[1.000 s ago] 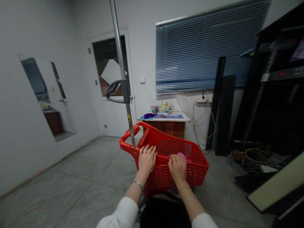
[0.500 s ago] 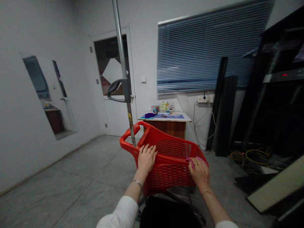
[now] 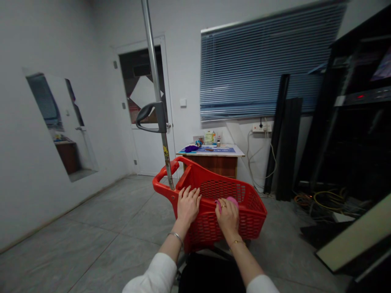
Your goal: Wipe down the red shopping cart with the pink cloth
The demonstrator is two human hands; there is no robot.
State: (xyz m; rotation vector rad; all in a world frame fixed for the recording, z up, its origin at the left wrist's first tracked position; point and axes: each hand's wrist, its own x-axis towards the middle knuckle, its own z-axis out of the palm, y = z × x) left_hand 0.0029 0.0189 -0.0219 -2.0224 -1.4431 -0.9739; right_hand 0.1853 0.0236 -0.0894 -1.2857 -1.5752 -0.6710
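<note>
In the head view, a red plastic shopping cart [image 3: 252, 224] with a mesh-sided basket stands in front of me. My left hand [image 3: 187, 205] grips its near rim beside the handle end, fingers hooked over the top. A pink cloth [image 3: 232, 200] is bunched under my right hand [image 3: 227, 213], which is closed on it and presses it against the same rim, around the middle of the near side. A metal pole [image 3: 154, 61] with a grey loop grip [image 3: 149, 118] rises by the cart's handle; its lower end is hidden behind the handle area.
Behind the cart, a small table [image 3: 227, 150] carries a purple cloth [image 3: 191, 149] and several bottles and packets. Dark panels [image 3: 288, 150] lean at the wall, with loose cables [image 3: 330, 199] on the floor nearby. A pale board [image 3: 354, 236] lies at right.
My right hand has slid left along the rim with the pink cloth, from near the cart's front end to the middle. My left hand has stayed in place on the rim.
</note>
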